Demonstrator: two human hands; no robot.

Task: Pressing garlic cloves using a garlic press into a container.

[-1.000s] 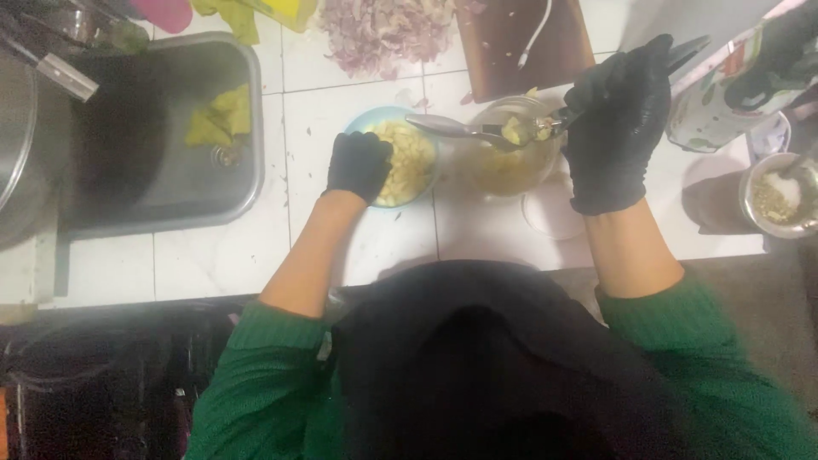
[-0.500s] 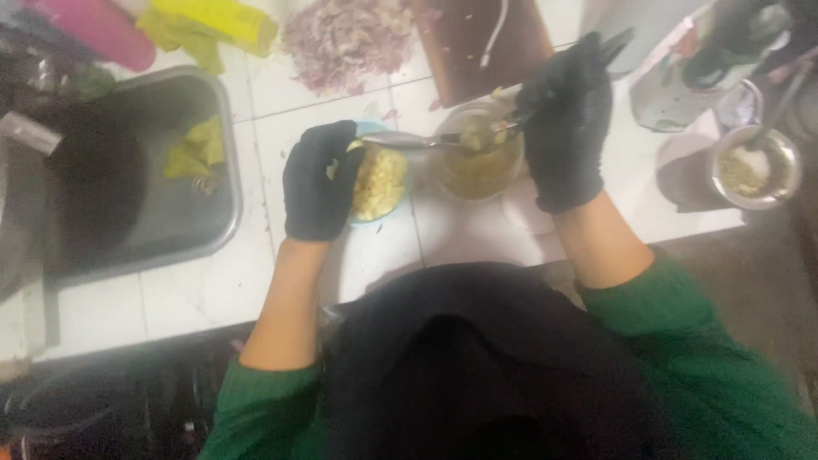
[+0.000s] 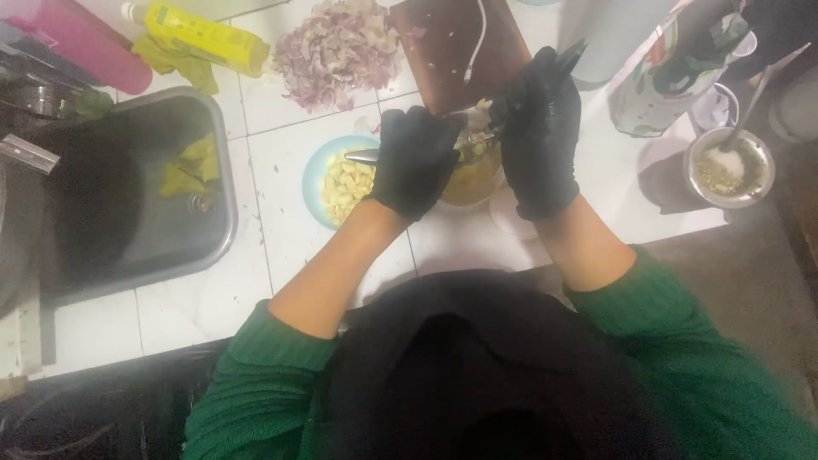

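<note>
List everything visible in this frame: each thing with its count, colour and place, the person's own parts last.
blue plate: 1, light blue, holds pale chunks, by left hand
glass bowl: 1, clear, yellowish mix, between the hands
knife: 1, silver blade over the plate
chopped onion: 1 pile, purple, top centre
cutting board: 1, brown, top centre
sink: 1, steel, left, yellow peels inside
yellow bottle: 1, lying top left
metal bowl: 1, steel, right, spoon in it
left hand: black glove, over the knife
right hand: black glove, above the bowl
</note>
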